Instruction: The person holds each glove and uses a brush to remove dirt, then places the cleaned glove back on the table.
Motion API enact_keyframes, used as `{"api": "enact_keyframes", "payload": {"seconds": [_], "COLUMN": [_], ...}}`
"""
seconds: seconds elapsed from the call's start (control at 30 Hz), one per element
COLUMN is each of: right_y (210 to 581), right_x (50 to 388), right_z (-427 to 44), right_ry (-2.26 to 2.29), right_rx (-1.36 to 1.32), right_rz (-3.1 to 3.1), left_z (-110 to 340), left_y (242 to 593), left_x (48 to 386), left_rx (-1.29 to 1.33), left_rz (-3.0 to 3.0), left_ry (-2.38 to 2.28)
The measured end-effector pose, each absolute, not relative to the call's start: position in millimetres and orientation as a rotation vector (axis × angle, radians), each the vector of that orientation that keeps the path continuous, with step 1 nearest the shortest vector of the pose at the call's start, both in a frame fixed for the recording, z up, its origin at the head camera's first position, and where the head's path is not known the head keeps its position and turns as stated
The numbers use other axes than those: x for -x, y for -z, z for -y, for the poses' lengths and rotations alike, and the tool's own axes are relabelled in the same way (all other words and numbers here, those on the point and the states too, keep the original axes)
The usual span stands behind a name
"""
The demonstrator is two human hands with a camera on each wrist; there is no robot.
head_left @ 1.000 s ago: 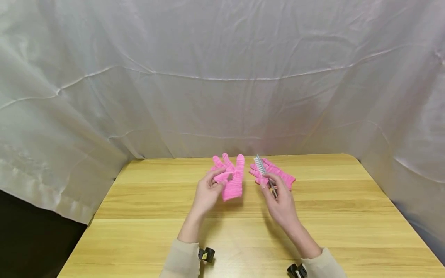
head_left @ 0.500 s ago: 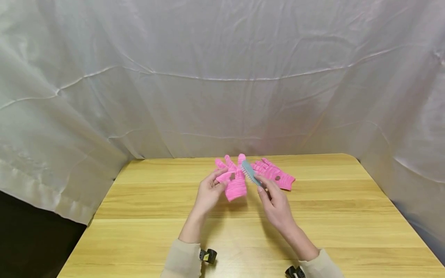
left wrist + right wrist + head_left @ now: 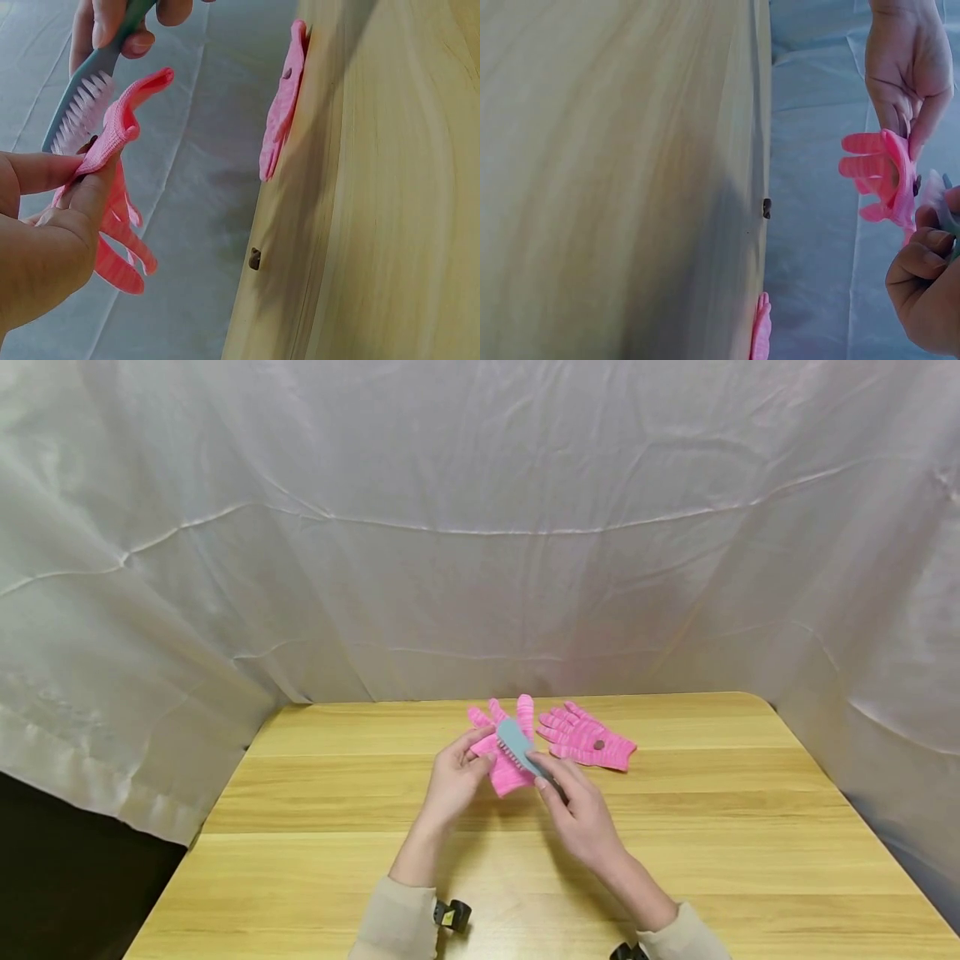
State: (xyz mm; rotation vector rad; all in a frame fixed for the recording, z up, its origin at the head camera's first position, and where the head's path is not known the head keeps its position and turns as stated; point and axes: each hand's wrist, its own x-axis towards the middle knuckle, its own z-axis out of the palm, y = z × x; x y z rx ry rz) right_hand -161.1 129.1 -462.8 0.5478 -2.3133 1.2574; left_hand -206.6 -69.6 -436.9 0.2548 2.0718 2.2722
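Though two gloves [image 3: 508, 780] [image 3: 587, 739], two hands [image 3: 452, 778] [image 3: 587, 817]: left's pinch on one, right's on one brush [image 3: 514, 742].

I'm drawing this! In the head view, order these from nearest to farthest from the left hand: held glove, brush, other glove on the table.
1. Held glove: pinched in the left hand.
2. Brush: just right, over that glove.
3. Other glove: farther right, on the table.

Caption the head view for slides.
Left hand pinching a pink knitted glove, right hand holding a teal bristle brush near it, another pink glove on a wooden table.
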Motion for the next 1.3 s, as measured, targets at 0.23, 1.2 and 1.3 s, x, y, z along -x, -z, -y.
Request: {"api": "enact_keyframes", "payload": {"seconds": [0.23, 1.2, 1.3], "right_y": [463.1, 462.3, 462.9], "right_x": [160.9, 161.0, 161.6], "right_z": [-129.7, -131.2, -131.7], "right_ry": [-1.249, -1.3, -1.3], "right_rx": [-0.533, -0.439, -0.434], "right_rz": [2.38, 2.443, 2.432], "left_z": [69.9, 78.1, 78.1], "left_y": [435.8, 436.9, 436.7], "left_x": [206.0, 208.8, 208.9], "left_rx": [-0.235, -0.176, -0.16], "left_rz": [-2.056, -1.933, -1.939], "left_ry": [-2.274, -2.338, -2.332]}}
